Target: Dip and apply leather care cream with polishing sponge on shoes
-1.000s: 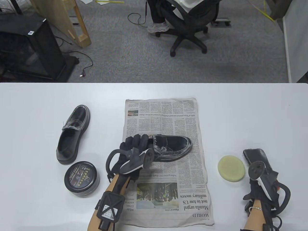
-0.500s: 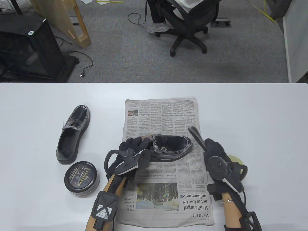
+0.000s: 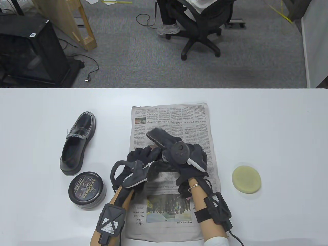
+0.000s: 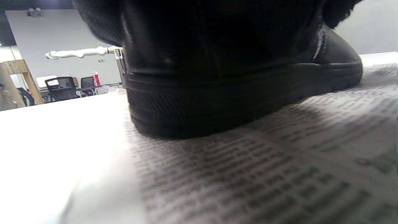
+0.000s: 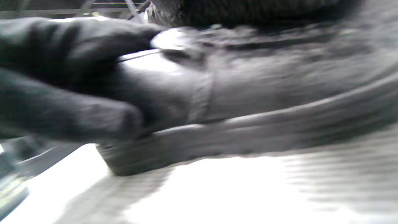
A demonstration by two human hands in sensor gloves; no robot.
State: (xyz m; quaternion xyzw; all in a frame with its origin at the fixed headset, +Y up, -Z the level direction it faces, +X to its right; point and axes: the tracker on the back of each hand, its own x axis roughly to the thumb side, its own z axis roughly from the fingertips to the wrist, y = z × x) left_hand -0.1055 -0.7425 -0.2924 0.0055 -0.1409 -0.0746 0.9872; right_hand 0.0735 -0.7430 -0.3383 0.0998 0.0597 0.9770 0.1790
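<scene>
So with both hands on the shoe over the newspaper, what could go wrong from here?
The right hand holds a dark brush-like tool over the shoe, while the sponge lies unused on the table; cream may never get applied by sponge as asked.

The cream tin looks lidded still, so no dipping can happen yet.

The newspaper lies loose; rubbing could drag it, though the left hand steadies the heel.

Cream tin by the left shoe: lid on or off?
On. The round black cream tin shows its printed lid seated flush on top, no cream visible, and neither hand touches it.
</scene>
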